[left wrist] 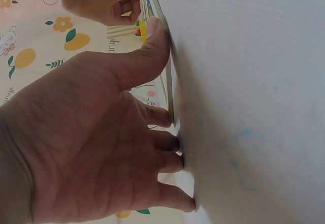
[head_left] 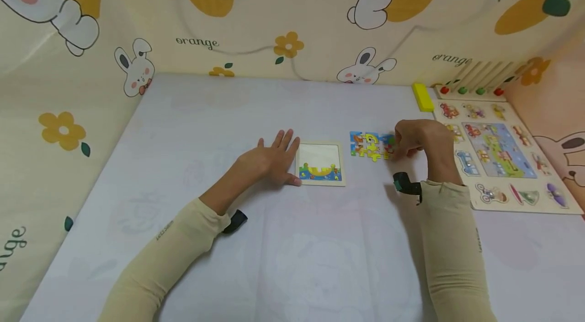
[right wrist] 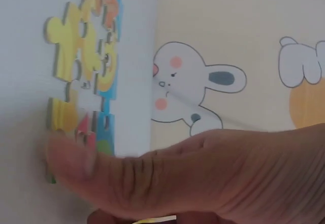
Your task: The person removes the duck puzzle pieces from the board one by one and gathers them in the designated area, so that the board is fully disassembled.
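In the head view, a small square puzzle tray (head_left: 320, 145) has a light rim and joined blue and yellow pieces (head_left: 320, 173) along its near side. My left hand (head_left: 276, 159) lies at its left edge with fingers spread, the thumb at the near corner. To the right of the tray, loose jigsaw pieces (head_left: 371, 145) lie close together. At their right end is my right hand (head_left: 413, 136), fingers curled. The right wrist view has my right thumb (right wrist: 76, 158) over the end piece of the group (right wrist: 63, 115); the fingertips beneath are mostly hidden.
A larger wooden picture puzzle board (head_left: 495, 199) lies at the right. Behind it stands a rack with coloured beads (head_left: 480, 91), and a yellow block (head_left: 422, 97) sits beside that. A patterned cloth wall (head_left: 256, 53) borders the back of the white table (head_left: 292, 261).
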Demonstrator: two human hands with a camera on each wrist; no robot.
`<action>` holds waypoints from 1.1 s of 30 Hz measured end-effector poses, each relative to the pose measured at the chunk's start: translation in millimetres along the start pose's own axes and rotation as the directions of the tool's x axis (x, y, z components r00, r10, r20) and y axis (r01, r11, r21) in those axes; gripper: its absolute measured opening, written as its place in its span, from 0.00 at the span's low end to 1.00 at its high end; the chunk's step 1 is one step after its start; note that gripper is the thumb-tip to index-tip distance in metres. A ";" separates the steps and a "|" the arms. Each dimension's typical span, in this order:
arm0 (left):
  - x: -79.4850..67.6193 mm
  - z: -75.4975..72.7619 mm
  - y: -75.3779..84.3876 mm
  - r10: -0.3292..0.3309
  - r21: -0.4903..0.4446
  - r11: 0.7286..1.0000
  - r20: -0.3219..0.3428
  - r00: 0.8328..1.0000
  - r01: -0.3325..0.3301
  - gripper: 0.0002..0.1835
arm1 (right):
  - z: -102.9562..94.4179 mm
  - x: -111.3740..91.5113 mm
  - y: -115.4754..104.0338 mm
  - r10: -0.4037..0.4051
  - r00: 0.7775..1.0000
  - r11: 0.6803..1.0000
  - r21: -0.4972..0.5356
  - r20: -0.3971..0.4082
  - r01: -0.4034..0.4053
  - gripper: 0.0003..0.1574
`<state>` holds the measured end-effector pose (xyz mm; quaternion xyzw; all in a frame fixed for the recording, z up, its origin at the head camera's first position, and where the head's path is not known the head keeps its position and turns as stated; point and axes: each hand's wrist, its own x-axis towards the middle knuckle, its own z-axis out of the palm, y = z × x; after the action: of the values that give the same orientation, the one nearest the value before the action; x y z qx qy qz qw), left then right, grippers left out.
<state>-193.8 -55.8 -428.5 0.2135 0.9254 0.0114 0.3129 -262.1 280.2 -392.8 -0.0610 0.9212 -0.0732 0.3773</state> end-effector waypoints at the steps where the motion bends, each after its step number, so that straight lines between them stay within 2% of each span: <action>1: 0.0 0.6 -0.3 0.001 -0.001 1.000 0.000 1.000 -0.001 0.59 | 0.5 0.2 -0.1 0.010 1.000 1.000 0.004 0.003 -0.010 0.24; 5: 0.5 2.2 -0.9 0.004 -0.004 1.000 -0.004 1.000 -0.004 0.59 | 1.4 -0.3 0.3 0.028 1.000 1.000 0.003 0.003 -0.028 0.24; 13: 0.2 2.0 0.2 0.005 0.007 1.000 -0.005 1.000 -0.005 0.59 | -0.1 0.2 0.1 0.014 0.999 1.000 0.019 0.030 -0.015 0.21; 20: -0.9 0.6 0.4 0.006 0.004 1.000 -0.006 1.000 -0.006 0.59 | -3.1 -7.9 -4.6 0.017 1.000 1.000 0.018 -0.003 -0.016 0.22; 28: -1.5 -0.4 0.3 0.004 0.006 1.000 -0.009 1.000 -0.004 0.59 | -5.1 -14.4 -20.3 -0.142 0.989 0.989 -0.045 -0.043 0.140 0.17; 33: -1.0 -0.2 -0.2 0.008 0.004 1.000 -0.005 1.000 -0.008 0.59 | -4.1 -17.6 -38.3 -0.270 0.960 0.961 -0.086 -0.080 0.263 0.20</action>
<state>-193.2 -56.3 -427.8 0.2175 0.9254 0.0115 0.3100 -250.3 245.9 -371.0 -0.1950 0.9229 -0.0918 0.3191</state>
